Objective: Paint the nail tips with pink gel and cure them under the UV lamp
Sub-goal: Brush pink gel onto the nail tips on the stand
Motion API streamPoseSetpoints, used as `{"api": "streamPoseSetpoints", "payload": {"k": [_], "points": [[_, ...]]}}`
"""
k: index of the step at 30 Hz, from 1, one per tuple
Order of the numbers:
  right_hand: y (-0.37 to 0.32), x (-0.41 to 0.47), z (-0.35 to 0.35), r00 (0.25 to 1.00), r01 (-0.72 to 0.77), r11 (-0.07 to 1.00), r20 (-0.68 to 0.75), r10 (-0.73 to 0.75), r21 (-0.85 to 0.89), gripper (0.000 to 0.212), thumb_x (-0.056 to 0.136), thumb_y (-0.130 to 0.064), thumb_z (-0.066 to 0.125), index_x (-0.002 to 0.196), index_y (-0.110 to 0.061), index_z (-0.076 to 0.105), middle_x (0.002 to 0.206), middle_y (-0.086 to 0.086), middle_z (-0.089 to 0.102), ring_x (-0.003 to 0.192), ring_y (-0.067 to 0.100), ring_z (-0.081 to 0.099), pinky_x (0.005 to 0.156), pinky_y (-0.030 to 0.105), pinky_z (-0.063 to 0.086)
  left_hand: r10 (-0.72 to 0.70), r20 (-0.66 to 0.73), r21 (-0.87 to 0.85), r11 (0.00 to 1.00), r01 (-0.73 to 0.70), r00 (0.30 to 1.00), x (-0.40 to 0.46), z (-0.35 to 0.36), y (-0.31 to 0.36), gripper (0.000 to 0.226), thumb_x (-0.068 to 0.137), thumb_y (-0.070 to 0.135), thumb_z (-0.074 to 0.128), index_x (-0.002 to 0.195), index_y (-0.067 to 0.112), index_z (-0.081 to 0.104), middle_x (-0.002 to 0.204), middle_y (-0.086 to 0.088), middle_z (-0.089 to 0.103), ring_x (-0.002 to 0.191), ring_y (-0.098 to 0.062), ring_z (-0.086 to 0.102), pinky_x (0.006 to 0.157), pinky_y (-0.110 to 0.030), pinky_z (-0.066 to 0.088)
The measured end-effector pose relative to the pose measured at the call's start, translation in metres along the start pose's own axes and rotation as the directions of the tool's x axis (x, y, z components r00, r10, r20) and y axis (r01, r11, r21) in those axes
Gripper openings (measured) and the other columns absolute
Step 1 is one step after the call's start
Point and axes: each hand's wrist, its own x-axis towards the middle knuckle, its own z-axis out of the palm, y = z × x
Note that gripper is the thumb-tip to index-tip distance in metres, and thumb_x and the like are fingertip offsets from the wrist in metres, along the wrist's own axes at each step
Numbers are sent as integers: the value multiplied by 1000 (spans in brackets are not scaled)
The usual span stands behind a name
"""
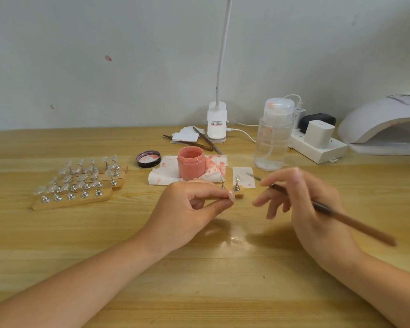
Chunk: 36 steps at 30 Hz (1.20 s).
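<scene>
From the head cam: my left hand (189,204) pinches one nail tip (231,196) in its fingers, just in front of the pink gel jar (191,165). My right hand (303,204) grips the brush (336,215), bristles pointing up-left, handle running down-right. On the worktop (128,245), two stands (230,185) beside it, UV lamp (384,124) far right.

Pale wall (104,31), wooden table (57,233)
</scene>
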Motion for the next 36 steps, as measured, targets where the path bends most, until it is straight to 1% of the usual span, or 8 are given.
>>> {"api": "streamPoseSetpoints", "payload": {"k": [5, 8, 11, 17, 24, 28, 32, 36], "points": [[-1, 2, 4, 992, 4, 979, 122, 21, -204, 35, 67, -57, 67, 90, -32, 62, 91, -17, 67, 90, 0, 61, 77, 23, 48, 85, 24, 16, 996, -85, 996, -1, 0, 1, 17, 70, 26, 68, 86, 27, 74, 71, 17, 68, 44, -5, 25, 46, -17, 28], [1, 2, 5, 983, 85, 963, 177, -40, -254, 29, 65, -52, 64, 90, -38, 57, 94, -20, 66, 92, -4, 59, 80, 16, 45, 132, 62, 61, 989, -135, 989, -2, 0, 2, 18, 75, 15, 70, 89, 26, 71, 52, 25, 52, 45, -6, 23, 45, -18, 25], [5, 2, 5, 979, 134, 954, 188, -85, -267, 26, 68, -45, 71, 89, -39, 56, 91, -22, 66, 90, -6, 60, 80, 10, 42, 89, 65, 52, 994, -92, 994, -2, 0, 0, 17, 74, 17, 70, 86, 29, 73, 57, 16, 56, 45, -6, 23, 45, -17, 23], [7, 1, 5, 971, 180, 943, 202, -125, -281, 24, 70, -33, 77, 87, -36, 60, 89, -19, 65, 85, -4, 60, 78, 12, 43, 75, 86, 98, 992, -83, 993, -4, -1, 3, 25, 75, 8, 72, 93, 26, 70, 56, 26, 55, 43, -5, 26, 45, -13, 25], [4, 2, 4, 975, 210, 940, 125, -182, -270, 25, 71, -40, 75, 87, -26, 62, 85, -21, 64, 84, -6, 60, 76, 11, 45, 143, 22, 185, 972, -145, 989, -5, -9, 9, 18, 72, 42, 73, 80, 27, 73, 50, 20, 54, 41, -8, 28, 43, -16, 25], [4, 4, 3, 981, 193, 957, 81, -179, -218, 19, 72, -36, 64, 89, -33, 57, 89, -19, 65, 88, -2, 62, 78, 15, 48, 218, -121, 355, 921, -162, 968, 2, -42, 4, 17, 73, 43, 60, 65, 31, 52, 56, 15, 51, 44, -3, 35, 46, -11, 26], [5, 8, 7, 982, 190, 955, 32, -188, -226, 17, 73, -37, 63, 88, -33, 57, 90, -16, 66, 91, -3, 61, 84, 9, 42, 81, -178, 559, 829, 33, 981, 7, -68, -15, 39, 61, 66, 55, 67, 27, 50, 58, 10, 49, 56, -13, 44, 52, -24, 38], [6, 22, 16, 975, 222, 939, 65, -212, -262, 19, 76, -36, 63, 91, -25, 61, 91, -11, 66, 92, 0, 60, 85, 11, 42, -102, -60, 552, 825, 118, 993, 11, -71, -25, 47, 49, 81, 54, 72, 40, 56, 69, 15, 54, 65, -7, 48, 59, -31, 41]]}}
